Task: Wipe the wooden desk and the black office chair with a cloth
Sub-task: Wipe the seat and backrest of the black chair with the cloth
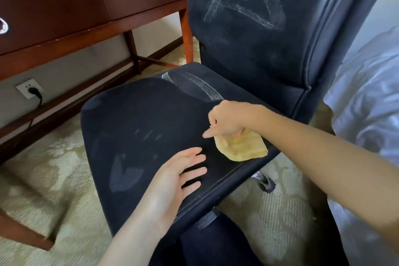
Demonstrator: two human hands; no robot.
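The black office chair [138,119] fills the middle of the view, with pale wipe streaks on its seat and backrest. My right hand [231,119] grips a folded yellow cloth [244,147] and presses it on the right side of the seat, index finger pointing left. My left hand [172,179] hovers flat over the seat's front right part, fingers straight and spread, holding nothing. The wooden desk [64,17] stands behind the chair at upper left, drawers shut.
A wall socket [29,88] with a black plug sits under the desk at left. White bedding [367,103] lies close on the right. Patterned carpet [54,168] covers the floor. A chair castor [266,183] shows below the seat. My dark-clad knee [211,242] is under the seat's front edge.
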